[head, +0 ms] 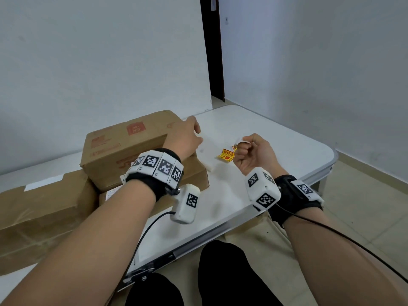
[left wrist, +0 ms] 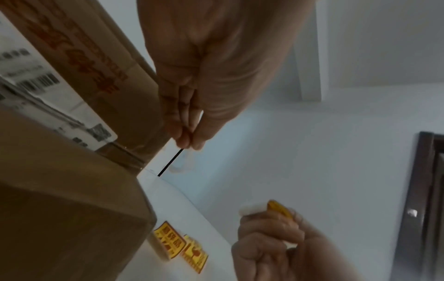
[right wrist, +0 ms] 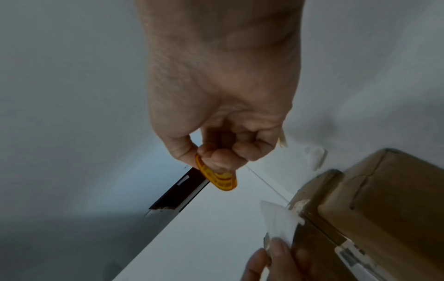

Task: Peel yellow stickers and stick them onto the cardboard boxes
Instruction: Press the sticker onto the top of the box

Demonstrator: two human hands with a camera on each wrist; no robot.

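My left hand (head: 196, 131) reaches past the top cardboard box (head: 132, 146) and pinches a white backing sheet (head: 206, 152) that lies on the table; the left wrist view shows thumb and fingers (left wrist: 190, 142) pressed together. My right hand (head: 239, 145) is curled, pinching a peeled yellow sticker (right wrist: 217, 178) above the table. More yellow stickers (head: 225, 155) remain on the sheet, also visible in the left wrist view as yellow stickers (left wrist: 169, 240). A second cardboard box (head: 44, 206) lies at the left, a third (head: 195, 174) under the top one.
The white folding table (head: 287, 164) ends at a metal-edged rim to the right and near me. My knees are below its front edge. A dark door frame (head: 213, 51) stands behind, with white walls on both sides.
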